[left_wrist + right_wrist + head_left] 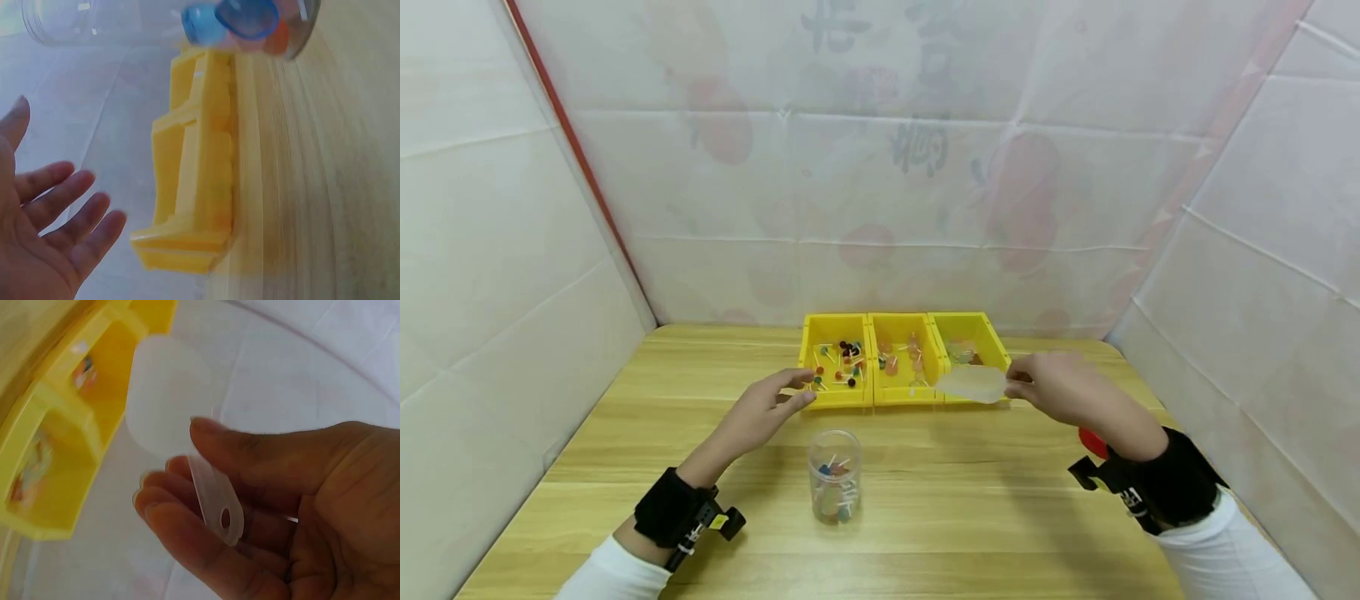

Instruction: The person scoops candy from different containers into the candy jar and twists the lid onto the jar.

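Observation:
My right hand pinches the handle of a translucent plastic scoop between thumb and fingers, and holds its bowl over the front edge of the right yellow bin. In the right wrist view the scoop looks empty in my right hand. My left hand hovers open, fingers spread, at the front of the left yellow bin, which holds several small coloured lollipops. The open palm of my left hand holds nothing. A clear jar with a few lollipops inside stands on the table between my arms.
The middle yellow bin holds several pale lollipops. A red object lies on the wooden table partly under my right wrist. White sheet walls close in the table on three sides.

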